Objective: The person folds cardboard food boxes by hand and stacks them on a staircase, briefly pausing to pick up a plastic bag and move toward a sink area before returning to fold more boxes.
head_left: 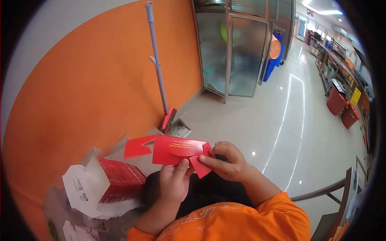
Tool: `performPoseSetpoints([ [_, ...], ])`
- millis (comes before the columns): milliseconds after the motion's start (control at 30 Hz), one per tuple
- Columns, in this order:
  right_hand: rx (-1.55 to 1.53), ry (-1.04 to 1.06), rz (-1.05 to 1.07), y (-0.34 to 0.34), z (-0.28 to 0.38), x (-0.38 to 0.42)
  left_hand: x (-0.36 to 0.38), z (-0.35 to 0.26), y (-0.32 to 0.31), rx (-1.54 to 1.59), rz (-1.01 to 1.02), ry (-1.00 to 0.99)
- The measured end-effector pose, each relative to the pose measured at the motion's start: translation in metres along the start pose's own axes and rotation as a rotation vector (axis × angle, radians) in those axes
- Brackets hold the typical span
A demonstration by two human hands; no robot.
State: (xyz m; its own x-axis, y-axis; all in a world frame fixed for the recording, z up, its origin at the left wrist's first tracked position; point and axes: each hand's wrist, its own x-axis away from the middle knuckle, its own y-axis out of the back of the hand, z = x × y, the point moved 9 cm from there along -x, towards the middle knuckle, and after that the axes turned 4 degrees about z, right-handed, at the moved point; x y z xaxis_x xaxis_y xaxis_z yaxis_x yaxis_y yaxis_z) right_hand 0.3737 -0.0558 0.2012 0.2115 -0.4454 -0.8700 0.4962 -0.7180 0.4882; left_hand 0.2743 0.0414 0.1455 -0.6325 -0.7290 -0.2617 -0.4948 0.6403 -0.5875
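A red folding carton (173, 150) with yellow print is held up in front of my lap, partly folded, with a notched flap sticking out at its left end. My left hand (175, 178) grips its lower edge, thumb on the front face. At the right end, my right hand (229, 160) has its fingers closed on the small end flaps, one of which hangs down at an angle. To the left of my left hand lies a stack of nested red and white cartons (122, 180), their white insides showing at one side.
A broom (159, 76) and a dustpan (179, 129) stand by the orange wall (88, 76). Beyond are a glass-panelled door (247, 56), blue crates (270, 68) and red bins (337, 100) along shelving. A dark-framed piece of furniture (339, 197) is close on my right.
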Motion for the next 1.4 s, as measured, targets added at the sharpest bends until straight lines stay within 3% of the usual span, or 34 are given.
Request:
performPoseSetpoints([
  [133, -0.134, 0.063, -0.059, 0.006, 0.003, -0.006, -0.001, -0.005, -0.001, 0.034, 0.019, -0.023],
  [233, -0.060, 0.065, -0.018, 0.005, 0.001, -0.010, -0.005, -0.008, -0.005, 0.022, 0.027, 0.046],
  [300, -0.227, 0.097, -0.088, 0.010, -0.006, -0.008, -0.008, -0.007, 0.012, -0.060, -0.039, 0.082],
  [367, -0.257, 0.130, -0.083, 0.008, -0.005, -0.014, -0.013, -0.020, 0.011, -0.128, -0.012, 0.002],
  [400, -0.180, 0.133, -0.070, 0.002, -0.003, -0.019, -0.013, -0.023, 0.016, -0.182, 0.011, -0.016],
  [433, -0.108, 0.126, -0.047, -0.004, 0.005, -0.020, -0.008, -0.029, 0.002, 0.024, 0.061, 0.044],
  [500, 0.103, 0.149, -0.068, -0.010, 0.019, -0.027, -0.006, -0.041, 0.000, -0.047, 0.143, -0.088],
  [567, 0.117, 0.127, 0.030, -0.015, 0.030, -0.031, -0.001, -0.049, 0.006, -0.077, 0.112, -0.082],
  [633, 0.066, 0.065, -0.004, -0.024, 0.035, -0.030, 0.004, -0.052, 0.009, -0.072, 0.193, -0.074],
  [900, -0.024, 0.077, -0.075, -0.044, 0.035, -0.017, 0.022, -0.042, 0.021, -0.127, 0.068, -0.097],
  [967, -0.045, 0.056, -0.267, -0.034, 0.030, -0.013, 0.026, -0.037, 0.022, -0.223, 0.059, -0.205],
  [1033, -0.044, 0.029, -0.252, -0.034, 0.028, -0.009, 0.028, -0.026, 0.021, -0.284, 0.047, -0.182],
  [1133, 0.064, 0.139, -0.173, -0.047, 0.034, -0.006, 0.025, -0.023, 0.031, -0.086, -0.017, -0.164],
  [1233, 0.094, 0.208, -0.204, -0.056, 0.034, 0.000, 0.026, -0.021, 0.040, -0.132, -0.106, -0.124],
  [1400, 0.133, 0.164, -0.218, -0.061, 0.038, -0.001, 0.021, -0.015, 0.042, -0.195, -0.101, -0.077],
])
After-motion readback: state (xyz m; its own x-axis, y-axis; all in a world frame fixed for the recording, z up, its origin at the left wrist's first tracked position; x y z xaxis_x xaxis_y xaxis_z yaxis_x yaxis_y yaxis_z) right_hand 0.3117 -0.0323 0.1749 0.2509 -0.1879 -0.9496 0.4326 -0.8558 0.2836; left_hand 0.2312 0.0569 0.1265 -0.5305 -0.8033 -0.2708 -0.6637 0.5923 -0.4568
